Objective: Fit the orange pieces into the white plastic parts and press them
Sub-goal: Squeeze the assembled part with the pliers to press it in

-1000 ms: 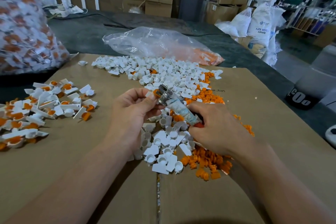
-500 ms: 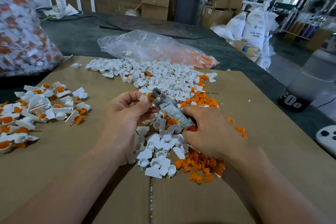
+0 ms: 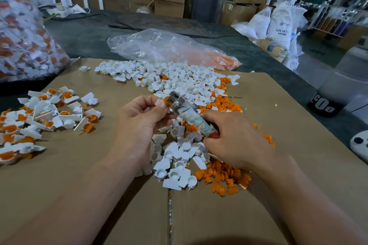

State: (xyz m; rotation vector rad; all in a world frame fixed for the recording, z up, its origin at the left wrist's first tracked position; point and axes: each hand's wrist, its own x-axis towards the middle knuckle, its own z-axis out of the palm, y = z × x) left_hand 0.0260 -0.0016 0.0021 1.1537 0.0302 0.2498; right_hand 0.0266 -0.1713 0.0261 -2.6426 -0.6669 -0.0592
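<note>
Cardboard surface [image 3: 79, 165]: left hand [image 3: 139, 123] pinches white part [image 3: 158, 102]; right hand [image 3: 235, 141] grips taped tool [image 3: 187, 114], head against it.

From my feed: a cardboard sheet [image 3: 278, 165] lies on the desk [image 3: 89, 34]. On it, the assembled pile [image 3: 39, 113] sits far left, loose plastic parts [image 3: 169, 79] run down the middle, inserts [image 3: 221, 177] just right, bag [image 3: 169, 47] behind.

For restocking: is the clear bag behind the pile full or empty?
Nearly empty: the bag lies flat, orange pieces only at its right end.
</note>
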